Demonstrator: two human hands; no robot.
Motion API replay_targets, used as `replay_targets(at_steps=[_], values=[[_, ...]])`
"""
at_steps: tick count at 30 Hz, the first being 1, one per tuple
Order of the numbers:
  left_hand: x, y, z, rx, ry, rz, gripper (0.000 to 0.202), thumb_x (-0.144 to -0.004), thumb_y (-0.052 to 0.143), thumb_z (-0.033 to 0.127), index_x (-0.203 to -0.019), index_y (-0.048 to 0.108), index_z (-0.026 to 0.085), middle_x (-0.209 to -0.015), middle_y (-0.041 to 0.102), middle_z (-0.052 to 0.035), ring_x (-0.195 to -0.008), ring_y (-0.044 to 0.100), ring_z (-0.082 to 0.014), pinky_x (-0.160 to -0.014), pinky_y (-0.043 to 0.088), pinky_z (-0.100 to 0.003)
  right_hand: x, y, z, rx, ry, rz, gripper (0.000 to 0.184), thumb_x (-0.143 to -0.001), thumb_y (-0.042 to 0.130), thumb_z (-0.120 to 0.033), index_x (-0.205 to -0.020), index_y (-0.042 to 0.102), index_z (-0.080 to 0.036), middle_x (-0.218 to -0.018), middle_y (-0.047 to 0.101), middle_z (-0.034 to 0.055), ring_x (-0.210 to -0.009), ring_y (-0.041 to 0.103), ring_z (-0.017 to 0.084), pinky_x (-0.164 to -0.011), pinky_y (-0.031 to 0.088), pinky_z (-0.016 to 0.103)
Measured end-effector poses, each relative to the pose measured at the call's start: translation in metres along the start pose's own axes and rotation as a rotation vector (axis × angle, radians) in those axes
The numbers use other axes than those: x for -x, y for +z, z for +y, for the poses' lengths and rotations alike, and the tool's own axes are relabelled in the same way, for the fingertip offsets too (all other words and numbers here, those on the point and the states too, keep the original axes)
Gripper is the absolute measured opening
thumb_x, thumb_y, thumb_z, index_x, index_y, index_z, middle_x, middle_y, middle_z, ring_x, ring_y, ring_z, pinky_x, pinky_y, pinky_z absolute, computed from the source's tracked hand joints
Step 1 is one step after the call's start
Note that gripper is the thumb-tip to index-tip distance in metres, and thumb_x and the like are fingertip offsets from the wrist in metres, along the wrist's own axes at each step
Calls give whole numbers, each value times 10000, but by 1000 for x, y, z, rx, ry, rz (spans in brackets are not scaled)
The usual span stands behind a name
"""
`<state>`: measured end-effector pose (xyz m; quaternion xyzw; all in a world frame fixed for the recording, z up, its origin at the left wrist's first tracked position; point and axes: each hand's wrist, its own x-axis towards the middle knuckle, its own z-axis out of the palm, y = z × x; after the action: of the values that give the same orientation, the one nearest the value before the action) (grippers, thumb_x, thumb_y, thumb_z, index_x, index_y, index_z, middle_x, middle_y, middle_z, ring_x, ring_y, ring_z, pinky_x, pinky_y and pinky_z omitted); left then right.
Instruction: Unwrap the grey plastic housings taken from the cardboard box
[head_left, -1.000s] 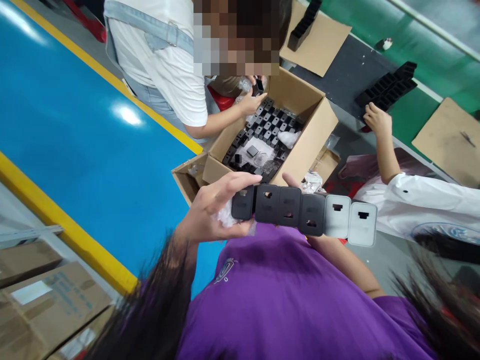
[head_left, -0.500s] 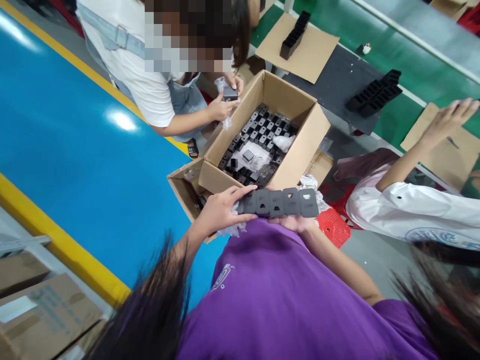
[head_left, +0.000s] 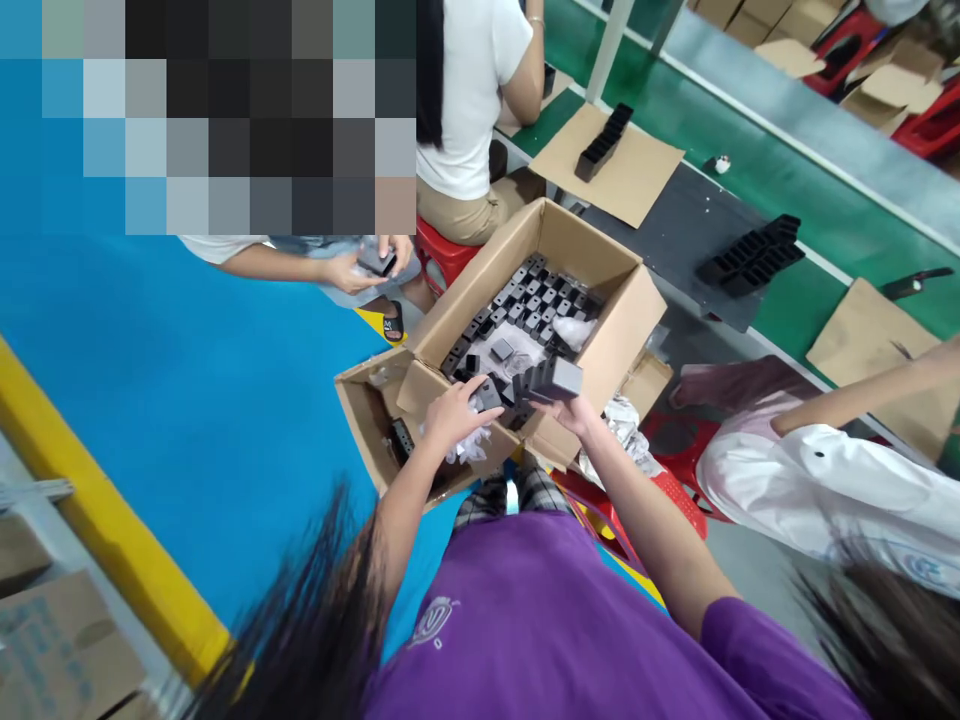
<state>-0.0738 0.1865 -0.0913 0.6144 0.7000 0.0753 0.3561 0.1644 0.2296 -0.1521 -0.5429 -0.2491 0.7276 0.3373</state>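
Left hand (head_left: 451, 412) round case (head_left: 489, 394), right hand (head_left: 573, 413) apparently round stack (head_left: 561, 380), by near edge of open carton (head_left: 624, 325).

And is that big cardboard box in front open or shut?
Open: you can see straight into the cardboard box, where black pieces show.

Total factory workshop vibe. Green workbench (head_left: 825, 270), carton (head_left: 626, 320) of matching black casings (head_left: 529, 292), blue floor (head_left: 187, 420) with yellow striping (head_left: 112, 510).
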Motion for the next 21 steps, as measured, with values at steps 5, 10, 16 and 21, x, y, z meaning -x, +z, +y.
replay_targets(at_steps=[5,10,16,21], values=[[18,10,-30,131,-103,35,624,-856,677,519,-1411,594,247,-1438,654,-113,-1317,634,-345,-1091,525,-431,-107,2,-12,365,38,132,328,-963,521,-361,-1253,631,-254,-1180,744,58,-1049,722,206,-912,633,419],[62,28,-58,235,-209,10,578,-827,674,529,-1358,605,312,-1425,673,-85,-1351,619,-355,-1126,521,-483,-182,9,8,839,65,247,458,-807,726,-289,-1256,684,-209,-1423,598,133,-1330,563,315,-1126,482,467],[88,50,-84,332,-304,-27,604,-791,667,606,-1346,582,386,-1384,700,-82,-1330,634,-374,-1093,551,-517,-209,12,50,1266,20,203,509,-782,782,-286,-1282,691,-259,-1718,158,106,-1540,230,381,-1164,399,470],[89,64,-93,383,-345,-63,665,-758,652,634,-1354,585,345,-1421,672,-133,-1358,607,-389,-1118,530,-488,-214,10,70,1454,1,155,656,-805,744,-241,-1436,565,-237,-1742,56,136,-1572,126,383,-1088,449,474]])
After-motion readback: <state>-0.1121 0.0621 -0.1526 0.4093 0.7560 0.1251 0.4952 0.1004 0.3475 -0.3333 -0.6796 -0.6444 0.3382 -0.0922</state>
